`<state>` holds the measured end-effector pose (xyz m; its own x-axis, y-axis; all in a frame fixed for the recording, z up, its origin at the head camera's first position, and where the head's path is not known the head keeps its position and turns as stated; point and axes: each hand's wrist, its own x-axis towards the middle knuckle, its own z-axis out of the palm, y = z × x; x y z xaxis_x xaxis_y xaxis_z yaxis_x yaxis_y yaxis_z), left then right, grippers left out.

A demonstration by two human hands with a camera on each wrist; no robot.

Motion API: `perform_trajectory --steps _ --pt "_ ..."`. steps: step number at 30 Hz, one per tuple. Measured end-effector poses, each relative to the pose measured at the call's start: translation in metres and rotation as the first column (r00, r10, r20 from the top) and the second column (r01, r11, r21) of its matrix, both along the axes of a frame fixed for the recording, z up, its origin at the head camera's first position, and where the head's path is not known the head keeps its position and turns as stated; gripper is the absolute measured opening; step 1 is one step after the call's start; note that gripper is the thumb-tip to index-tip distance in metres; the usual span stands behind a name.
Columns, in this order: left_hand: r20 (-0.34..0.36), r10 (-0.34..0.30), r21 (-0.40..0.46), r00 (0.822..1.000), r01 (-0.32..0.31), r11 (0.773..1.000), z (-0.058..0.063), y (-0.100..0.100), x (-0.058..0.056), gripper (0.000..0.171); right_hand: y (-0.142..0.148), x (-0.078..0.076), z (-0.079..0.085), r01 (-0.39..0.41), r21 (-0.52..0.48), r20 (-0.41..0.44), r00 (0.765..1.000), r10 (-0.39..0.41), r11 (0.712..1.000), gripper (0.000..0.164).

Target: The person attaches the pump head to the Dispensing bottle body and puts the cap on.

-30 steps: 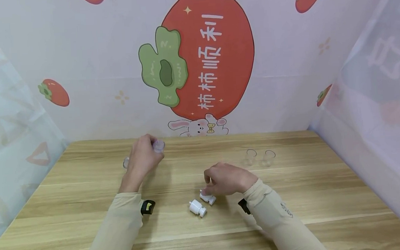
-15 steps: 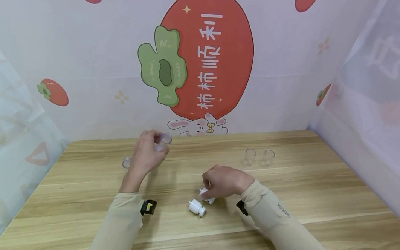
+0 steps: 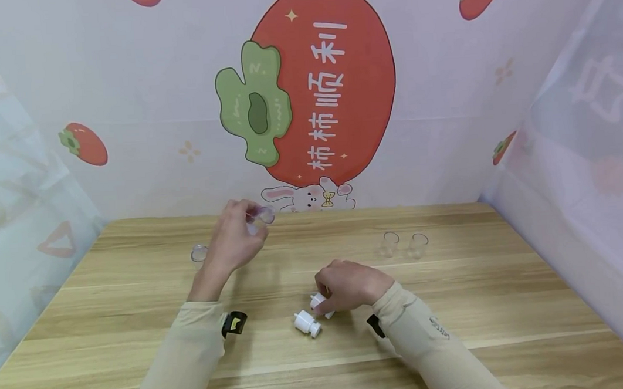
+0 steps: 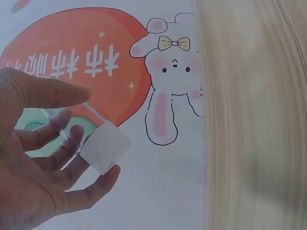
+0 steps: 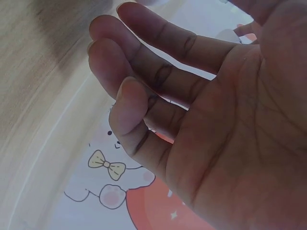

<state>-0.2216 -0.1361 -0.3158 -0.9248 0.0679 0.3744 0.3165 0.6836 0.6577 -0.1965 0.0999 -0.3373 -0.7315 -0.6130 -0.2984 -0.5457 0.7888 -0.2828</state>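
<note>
My left hand [image 3: 234, 239] is raised above the back of the table and holds a small clear cup [image 3: 266, 215] between thumb and fingers. In the left wrist view, a translucent whitish block-like part [image 4: 106, 147] of what it holds shows beyond the fingers; its edges are hard to make out. My right hand [image 3: 351, 283] is low over the table, thumb across a white pump-like piece [image 3: 317, 301] that it partly hides. Whether it pinches that piece is unclear; the right wrist view shows only loosely curled fingers [image 5: 160, 36]. A second white pump-like piece [image 3: 307, 323] lies just in front.
Another small clear cup [image 3: 199, 253] rests on the wooden table [image 3: 139, 344], left of my left hand. Two more clear cups, a nearer one [image 3: 389, 244] and one farther right [image 3: 418, 246], stand at the back right. A printed cloth wall [image 3: 436, 152] borders the table's back edge.
My left hand has moved up and to the right with the clear cup, which now juts out further. My right hand has shifted slightly left and covers more of the white piece.
</note>
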Motion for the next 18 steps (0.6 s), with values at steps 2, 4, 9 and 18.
perform_trajectory --steps 2,4,9,18 --pt "0.009 -0.003 -0.018 1.000 0.003 1.000 0.001 0.001 0.001 0.037 0.000 0.000 0.000 0.001 0.001 0.002 1.000 -0.001 1.000 0.029" --pt "0.011 -0.009 -0.039 1.000 0.009 0.999 0.002 0.003 0.002 0.036 -0.001 0.000 -0.001 0.004 0.005 0.004 1.000 -0.004 1.000 0.028" --pt "0.008 -0.032 -0.091 0.999 0.033 0.995 0.002 0.008 0.003 0.033 -0.003 0.000 -0.003 0.015 0.016 0.002 1.000 -0.015 1.000 0.029" --pt "0.019 -0.073 -0.122 0.997 0.074 0.990 0.002 0.015 0.005 0.033 -0.002 -0.004 -0.003 0.002 -0.011 -0.042 0.999 -0.002 1.000 0.025"
